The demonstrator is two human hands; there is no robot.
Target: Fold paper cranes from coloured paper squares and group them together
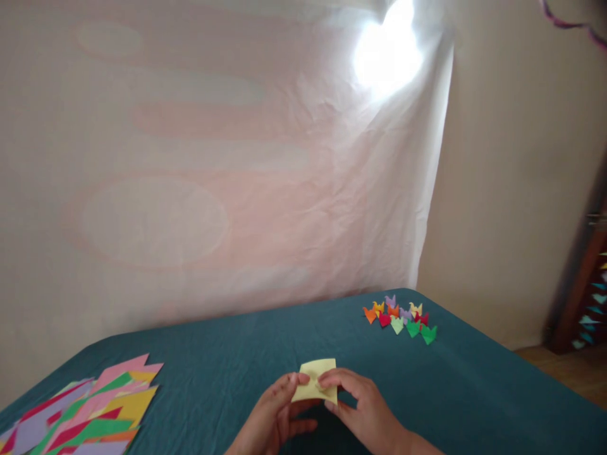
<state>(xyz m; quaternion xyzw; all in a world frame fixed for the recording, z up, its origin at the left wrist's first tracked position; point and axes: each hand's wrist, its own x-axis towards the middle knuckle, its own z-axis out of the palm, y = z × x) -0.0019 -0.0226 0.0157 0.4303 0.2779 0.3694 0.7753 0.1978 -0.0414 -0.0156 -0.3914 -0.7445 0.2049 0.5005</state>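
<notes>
A small pale yellow paper square is held just above the teal tablecloth near the front edge. My left hand pinches its left side with thumb and fingers. My right hand pinches its right side, fingertips pressed on the middle of the sheet. Both hands meet at the paper's lower edge, and part of the sheet is hidden behind my fingers.
A loose pile of coloured paper sheets lies at the front left. Several small folded paper figures in mixed colours cluster at the back right of the table. A white draped sheet hangs behind; the table's right edge drops to a wooden floor.
</notes>
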